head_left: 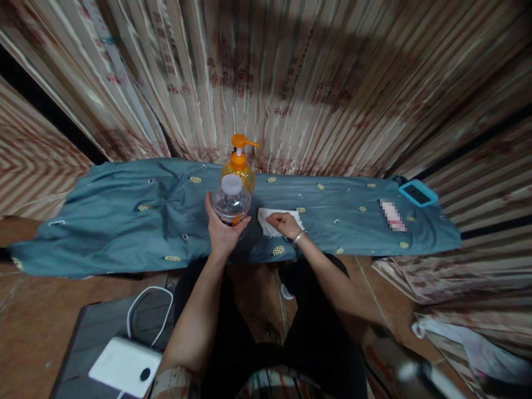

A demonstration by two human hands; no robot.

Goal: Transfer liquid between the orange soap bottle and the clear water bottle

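Observation:
My left hand [224, 233] is wrapped round a clear plastic jar [231, 206] with a whitish lid, thumb on its right side and fingers on its left. Just behind the jar stands a yellow pump bottle [245, 176] with an orange pump head, partly hidden by it. To the right, my right hand [286, 223], wearing a bracelet at the wrist, is closed with its fingertips on a white tissue [271, 228]. The tissue lies spread on the cloth beneath that hand.
A blue-green patterned cloth [112, 221] covers the narrow table. At its right end are a blue-framed digital clock [418, 193] and a blurred-out pinkish item [392, 215]. A white power bank [124, 367] with a cable lies at lower left. Curtains [266, 83] hang behind.

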